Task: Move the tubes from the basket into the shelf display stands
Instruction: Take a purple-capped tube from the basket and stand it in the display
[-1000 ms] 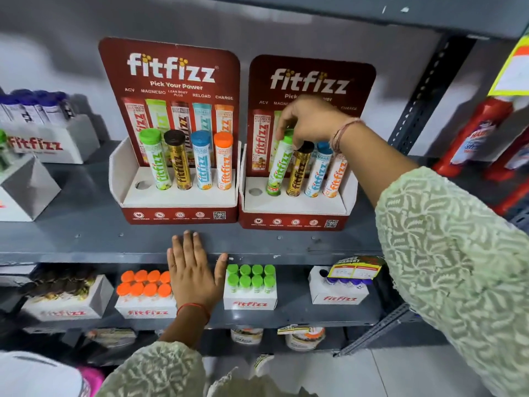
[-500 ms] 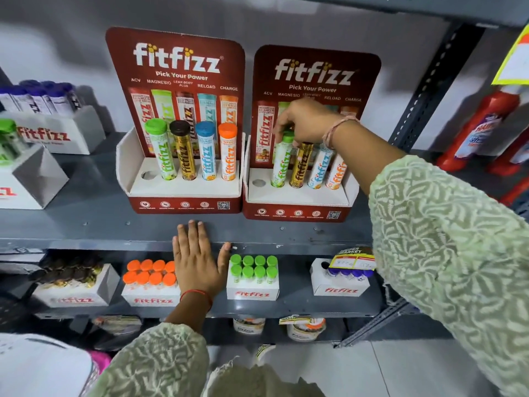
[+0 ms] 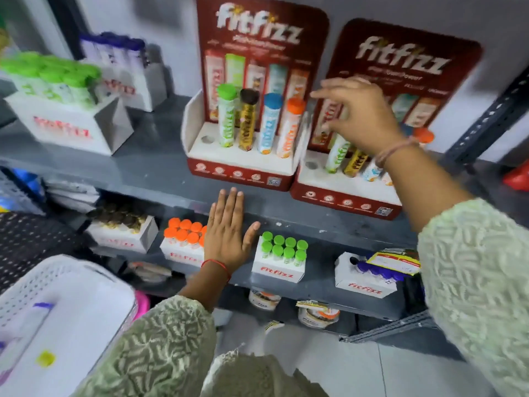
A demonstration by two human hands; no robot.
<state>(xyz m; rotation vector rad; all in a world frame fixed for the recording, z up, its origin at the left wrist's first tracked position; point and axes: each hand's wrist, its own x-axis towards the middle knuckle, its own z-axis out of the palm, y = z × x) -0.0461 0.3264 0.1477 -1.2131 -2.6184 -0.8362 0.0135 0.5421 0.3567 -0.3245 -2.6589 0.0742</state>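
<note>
Two red "fitfizz" display stands sit on the grey shelf. The left stand (image 3: pixel 240 170) holds several upright tubes with green, brown, blue and orange caps; its leftmost hole is bare. The right stand (image 3: pixel 343 196) holds a green tube (image 3: pixel 337 153), a gold one, a blue one and an orange one, partly behind my arm. My right hand (image 3: pixel 360 116) hovers above that stand with fingers spread, holding nothing. My left hand (image 3: pixel 226 233) lies flat on the shelf's front edge. A white basket (image 3: pixel 57 282) at lower left shows purple and yellow caps inside, blurred.
White fitfizz boxes of green-capped (image 3: pixel 57 96) and purple-capped tubes stand at the shelf's left. On the lower shelf are boxes with orange caps (image 3: pixel 183 236), green caps (image 3: pixel 283 250), dark caps and purple caps. A slotted metal upright (image 3: pixel 486 121) rises at right.
My right hand has let go of the green tube in the right stand and lifted clear. The camera has swung down and left, bringing the basket into view. The left hand stays put.
</note>
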